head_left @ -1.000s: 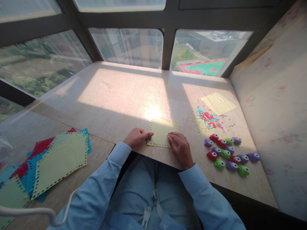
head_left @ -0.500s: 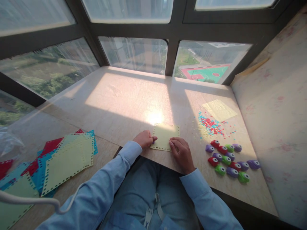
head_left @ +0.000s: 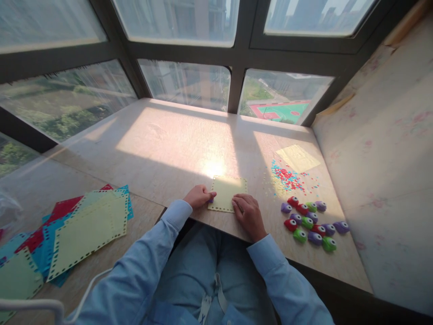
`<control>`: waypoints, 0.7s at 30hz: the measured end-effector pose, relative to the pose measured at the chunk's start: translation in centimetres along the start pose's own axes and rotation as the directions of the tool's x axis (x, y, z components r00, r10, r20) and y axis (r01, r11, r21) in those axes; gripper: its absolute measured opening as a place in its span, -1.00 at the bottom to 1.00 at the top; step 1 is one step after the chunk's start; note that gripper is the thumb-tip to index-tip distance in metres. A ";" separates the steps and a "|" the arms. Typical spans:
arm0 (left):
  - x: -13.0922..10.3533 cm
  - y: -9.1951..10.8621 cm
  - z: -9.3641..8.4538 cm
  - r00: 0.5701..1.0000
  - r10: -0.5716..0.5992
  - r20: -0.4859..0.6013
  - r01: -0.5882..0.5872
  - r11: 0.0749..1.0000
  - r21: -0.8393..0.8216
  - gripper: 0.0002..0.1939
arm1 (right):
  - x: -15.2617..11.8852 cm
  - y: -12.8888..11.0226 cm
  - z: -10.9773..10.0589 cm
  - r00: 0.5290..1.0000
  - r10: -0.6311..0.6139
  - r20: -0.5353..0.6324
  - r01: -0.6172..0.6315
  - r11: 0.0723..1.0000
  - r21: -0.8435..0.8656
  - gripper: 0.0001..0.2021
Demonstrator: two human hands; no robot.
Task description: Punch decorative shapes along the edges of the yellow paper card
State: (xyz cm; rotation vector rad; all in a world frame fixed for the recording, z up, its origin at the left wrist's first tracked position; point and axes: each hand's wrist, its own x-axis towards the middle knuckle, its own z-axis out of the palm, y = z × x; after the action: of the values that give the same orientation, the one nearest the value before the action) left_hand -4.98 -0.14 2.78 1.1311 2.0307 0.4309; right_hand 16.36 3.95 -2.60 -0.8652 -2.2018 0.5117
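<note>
A pale yellow sheet of paper (head_left: 227, 192) with small holes along its edges lies on the table in front of me. At its left edge, my left hand (head_left: 200, 197) is closed around a small purple craft punch (head_left: 211, 200), most of it hidden by the fingers. My right hand (head_left: 248, 214) pinches the sheet's lower right edge, fingertips over the top. Further right sit several fish-shaped craft punches (head_left: 307, 222) in red, green and purple, each with an eye-like round spot.
On the left lies an overlapping pile of punched yellow, blue and red sheets (head_left: 89, 225), with a white cable (head_left: 89, 289) nearby. Back right are scattered paper dots (head_left: 287, 176) and a plain yellow sheet (head_left: 297, 158). Windows and a papered wall (head_left: 379, 180) border the table.
My view has turned slightly, so everything sits a little further left and the far windows show more. Both hands keep their hold on the punch and the sheet, nearly still.
</note>
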 end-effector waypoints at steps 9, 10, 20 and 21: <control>0.3 -2.0 0.1 1.000 0.000 0.014 0.004 0.953 -0.304 -0.62 | -0.1 0.2 0.2 1.000 0.003 0.001 -0.003 1.000 0.005 -0.82; 0.3 -2.2 0.1 1.000 0.005 -0.018 -0.011 0.947 -0.322 -0.61 | -0.1 0.2 0.2 1.000 0.004 -0.003 -0.004 1.000 0.006 -0.82; -0.1 -3.6 -1.2 0.942 0.079 -0.326 -0.115 0.989 -0.092 -0.54 | 0.0 0.3 0.3 1.000 0.018 -0.010 -0.018 0.999 0.026 -0.84; -0.2 -3.6 -1.2 0.939 0.084 -0.335 -0.115 0.991 -0.075 -0.52 | 0.0 0.3 0.3 1.000 0.020 -0.011 -0.020 0.999 0.027 -0.84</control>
State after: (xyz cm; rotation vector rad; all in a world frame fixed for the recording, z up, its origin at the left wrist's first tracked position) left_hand -7.95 -2.21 1.48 1.1688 2.2175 0.8065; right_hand 16.30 4.13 -2.97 -0.8743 -2.1734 0.5442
